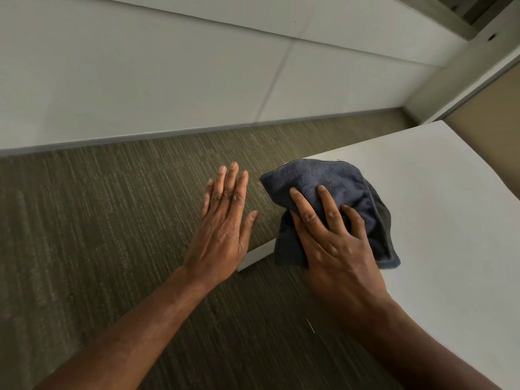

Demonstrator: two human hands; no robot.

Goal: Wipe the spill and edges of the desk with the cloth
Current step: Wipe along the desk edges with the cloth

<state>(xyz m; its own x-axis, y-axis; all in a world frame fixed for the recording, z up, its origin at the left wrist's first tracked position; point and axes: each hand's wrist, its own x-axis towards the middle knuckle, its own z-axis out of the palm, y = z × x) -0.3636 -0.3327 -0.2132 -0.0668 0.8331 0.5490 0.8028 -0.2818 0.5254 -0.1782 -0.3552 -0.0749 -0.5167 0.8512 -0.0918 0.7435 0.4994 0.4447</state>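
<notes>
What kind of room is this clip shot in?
Probably an office: a plain white desk, low-pile striped carpet and panelled partition walls, with no homely items in view.

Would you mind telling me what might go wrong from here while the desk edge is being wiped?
The cloth overhangs the desk corner, so part of it could slip off toward the carpet. The right hand presses near the edge and might slide off. The left hand hovers open beside the desk, giving no support.
</notes>
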